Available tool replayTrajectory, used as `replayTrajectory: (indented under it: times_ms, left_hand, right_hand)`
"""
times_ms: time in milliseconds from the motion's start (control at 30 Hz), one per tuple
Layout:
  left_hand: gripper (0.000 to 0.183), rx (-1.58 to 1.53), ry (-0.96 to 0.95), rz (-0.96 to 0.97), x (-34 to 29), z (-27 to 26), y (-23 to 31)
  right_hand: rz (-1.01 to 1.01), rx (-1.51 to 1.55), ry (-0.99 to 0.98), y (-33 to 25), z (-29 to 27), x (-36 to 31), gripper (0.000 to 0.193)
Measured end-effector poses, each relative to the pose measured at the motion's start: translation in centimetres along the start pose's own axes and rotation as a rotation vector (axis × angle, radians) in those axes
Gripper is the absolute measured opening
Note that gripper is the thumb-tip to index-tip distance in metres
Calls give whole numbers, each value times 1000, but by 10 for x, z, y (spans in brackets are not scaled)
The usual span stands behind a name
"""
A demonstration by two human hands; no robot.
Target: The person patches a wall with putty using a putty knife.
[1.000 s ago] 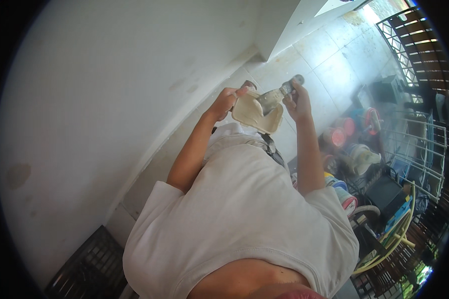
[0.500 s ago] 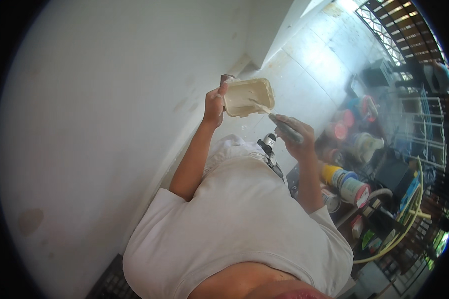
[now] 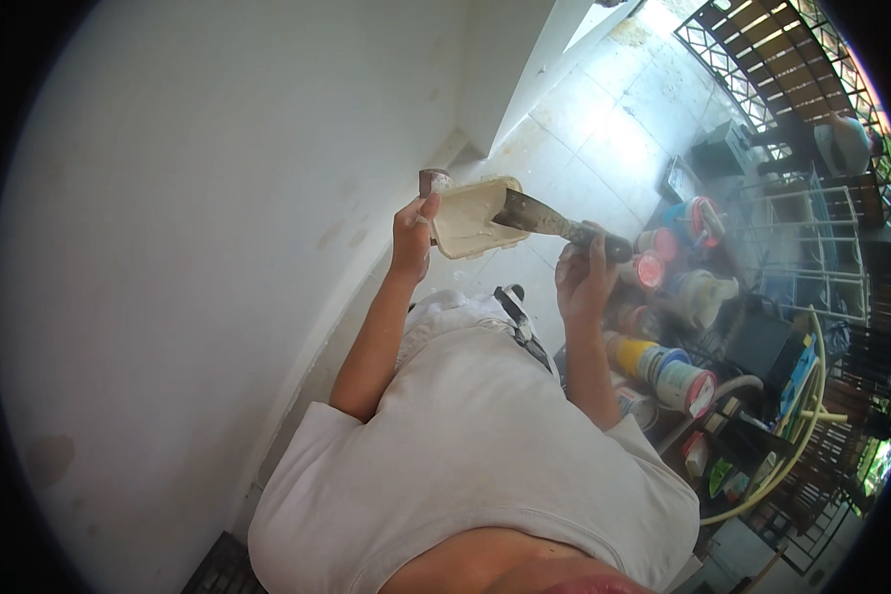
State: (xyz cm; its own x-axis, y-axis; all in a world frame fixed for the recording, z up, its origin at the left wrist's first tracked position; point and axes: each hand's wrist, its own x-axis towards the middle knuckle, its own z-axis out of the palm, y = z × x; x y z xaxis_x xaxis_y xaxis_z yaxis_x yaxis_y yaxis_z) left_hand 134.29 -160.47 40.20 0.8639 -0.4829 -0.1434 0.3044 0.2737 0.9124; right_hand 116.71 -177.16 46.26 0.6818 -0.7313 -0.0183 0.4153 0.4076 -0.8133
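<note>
Two hands, left hand one putty board, right hand one scraper

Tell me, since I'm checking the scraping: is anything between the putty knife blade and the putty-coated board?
Nothing visible: the right hand holds the putty knife with its blade already on the board, which the left hand grips.

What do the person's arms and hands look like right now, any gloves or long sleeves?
No gloves: the left hand and right hand are bare, as are both forearms. A white short-sleeved shirt covers the upper arms, its loose sleeves ending above the elbows. No watch, wristband or markings show.
</note>
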Motion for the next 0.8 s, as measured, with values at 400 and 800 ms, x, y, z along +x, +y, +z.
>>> replayTrajectory:
  times_ms: [400,800]
  left_hand:
    - [45,-187,83,91,42,232,-14]
    - [47,-295,92,109,109,525,-110]
  right_hand:
    - [-65,134,-108,-135,-132,126,35]
    - [56,341,-186,-314,-331,290,40]
